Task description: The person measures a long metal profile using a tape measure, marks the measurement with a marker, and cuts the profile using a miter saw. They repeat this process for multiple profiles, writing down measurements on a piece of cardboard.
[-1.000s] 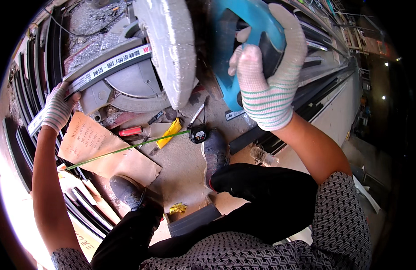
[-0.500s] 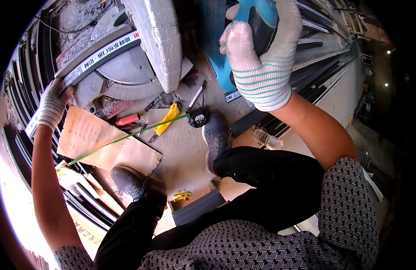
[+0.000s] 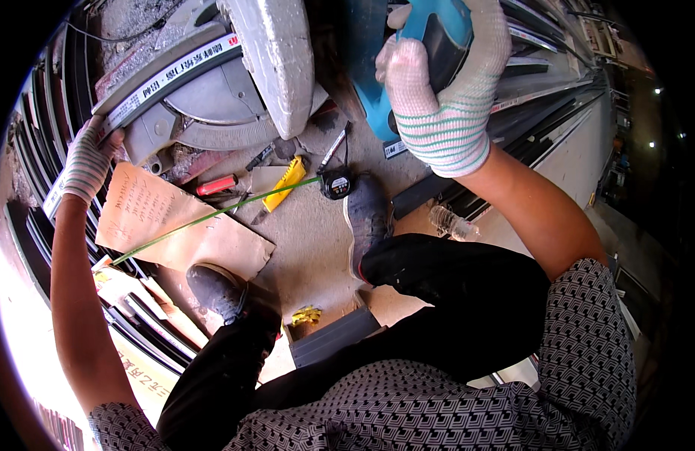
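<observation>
Gloved in white knit with green stripes, my left hand is closed around the near end of a long metal profile with a printed white film. The profile lies across the grey base of a mitre saw, its other end reaching the worn silver blade guard. My right hand, in a matching glove, wraps around the blue-and-black saw handle at the top. The fingers' far side is partly hidden. Where the blade stands relative to the profile is hidden by the guard.
On the floor lie a written-on cardboard piece, a tape measure with its green blade drawn out, a yellow utility knife, a red-handled tool and a plastic bottle. Dark profiles are stacked at left and right.
The whole view has shifted slightly, the saw and floor items appearing a little further right. Both hands keep their grips on the profile and the handle.
</observation>
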Available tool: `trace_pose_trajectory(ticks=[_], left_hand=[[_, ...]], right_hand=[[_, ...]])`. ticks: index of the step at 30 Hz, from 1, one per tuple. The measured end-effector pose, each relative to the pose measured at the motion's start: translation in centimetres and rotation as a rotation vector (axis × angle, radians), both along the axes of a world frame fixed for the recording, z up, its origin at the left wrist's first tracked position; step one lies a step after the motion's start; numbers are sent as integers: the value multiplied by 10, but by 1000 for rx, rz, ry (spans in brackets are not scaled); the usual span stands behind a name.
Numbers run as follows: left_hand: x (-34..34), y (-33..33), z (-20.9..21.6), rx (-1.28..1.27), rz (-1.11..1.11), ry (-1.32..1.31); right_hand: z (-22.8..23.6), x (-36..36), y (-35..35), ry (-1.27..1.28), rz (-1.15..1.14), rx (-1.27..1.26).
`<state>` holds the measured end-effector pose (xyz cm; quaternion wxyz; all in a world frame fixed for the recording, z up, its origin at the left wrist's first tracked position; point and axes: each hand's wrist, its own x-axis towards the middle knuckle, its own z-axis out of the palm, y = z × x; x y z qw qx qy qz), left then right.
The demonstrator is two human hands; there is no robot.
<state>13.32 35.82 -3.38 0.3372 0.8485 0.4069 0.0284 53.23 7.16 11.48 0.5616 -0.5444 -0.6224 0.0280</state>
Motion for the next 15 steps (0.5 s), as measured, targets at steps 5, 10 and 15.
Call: trace_pose_trajectory(ticks=[5, 10, 15], left_hand=[[-4, 2, 0, -21, 13, 58], [-5, 4, -7, 15, 4, -12], [-2, 3, -3, -7, 4, 0]], right_hand=[[-4, 1, -2, -116, -5, -19], [-12, 5, -12, -271, -38, -49], [-29, 4, -27, -85, 71, -109]])
